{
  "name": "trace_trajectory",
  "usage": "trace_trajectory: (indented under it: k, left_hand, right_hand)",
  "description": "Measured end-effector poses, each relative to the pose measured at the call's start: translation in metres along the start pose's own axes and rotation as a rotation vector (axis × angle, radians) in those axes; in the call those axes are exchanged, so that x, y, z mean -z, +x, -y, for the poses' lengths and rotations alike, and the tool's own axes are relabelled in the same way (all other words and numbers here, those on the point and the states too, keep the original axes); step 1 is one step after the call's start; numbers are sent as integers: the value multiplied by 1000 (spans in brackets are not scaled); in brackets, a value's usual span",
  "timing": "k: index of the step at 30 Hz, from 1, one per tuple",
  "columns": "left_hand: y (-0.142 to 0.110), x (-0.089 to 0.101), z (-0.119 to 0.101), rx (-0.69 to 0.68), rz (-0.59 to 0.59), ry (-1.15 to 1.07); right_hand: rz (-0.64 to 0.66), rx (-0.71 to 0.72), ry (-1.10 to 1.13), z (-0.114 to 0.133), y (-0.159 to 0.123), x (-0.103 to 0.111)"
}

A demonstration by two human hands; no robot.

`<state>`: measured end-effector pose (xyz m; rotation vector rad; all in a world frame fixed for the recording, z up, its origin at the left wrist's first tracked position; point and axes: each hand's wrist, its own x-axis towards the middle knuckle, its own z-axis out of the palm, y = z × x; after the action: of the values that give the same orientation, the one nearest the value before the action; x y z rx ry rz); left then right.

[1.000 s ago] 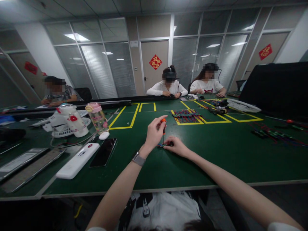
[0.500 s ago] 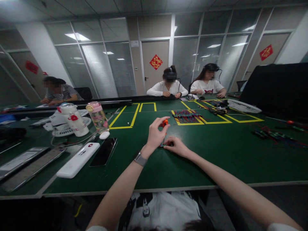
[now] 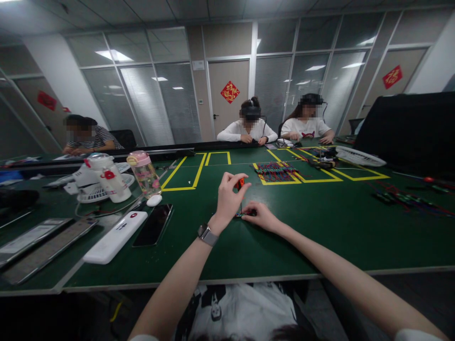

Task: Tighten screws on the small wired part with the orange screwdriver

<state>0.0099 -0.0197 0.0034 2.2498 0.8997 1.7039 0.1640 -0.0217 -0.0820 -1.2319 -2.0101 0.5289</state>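
My left hand (image 3: 227,198) is closed around the orange and black handle of a small screwdriver (image 3: 242,182). The screwdriver stands upright, its thin shaft running down to a small circuit board (image 3: 239,215) on the green table. Low beside that shaft, my right hand (image 3: 263,217) pinches the board from the right with its fingertips. Dark parts show between the right fingers, too small to make out. The screwdriver's tip and much of the board are hidden by my hands.
Several wired circuit boards (image 3: 275,172) lie ahead within yellow tape, and more wired boards (image 3: 405,196) lie to the right. On the left are a phone (image 3: 152,225), a white power bank (image 3: 115,237), a pink-lidded bottle (image 3: 145,175) and a white bottle (image 3: 110,177). Co-workers sit across the table.
The screwdriver handle has turned slightly in my left fingers, showing less orange than before. My right hand stays in place at the board.
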Motion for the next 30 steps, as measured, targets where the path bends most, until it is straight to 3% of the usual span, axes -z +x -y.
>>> trace_trajectory:
  k: [3, 8, 15, 18, 21, 27, 30]
  left_hand:
    - [0, 0, 1, -4, 23, -41]
    - [3, -3, 8, 128, 233, -420]
    - [2, 3, 6, 18, 60, -68]
    - [2, 1, 8, 35, 146, -259]
    - [4, -2, 15, 141, 202, -458]
    - [4, 3, 15, 87, 21, -217]
    - [4, 5, 11, 80, 64, -262]
  right_hand:
    - [-2, 6, -8, -1, 0, 0]
    - [-7, 0, -13, -1, 0, 0]
    - [-7, 3, -17, -2, 0, -1]
    - [-12, 10, -19, -3, 0, -1]
    - [-8, 11, -23, -3, 0, 0]
    - [-6, 4, -24, -3, 0, 0]
    - [-6, 9, -19, -3, 0, 0]
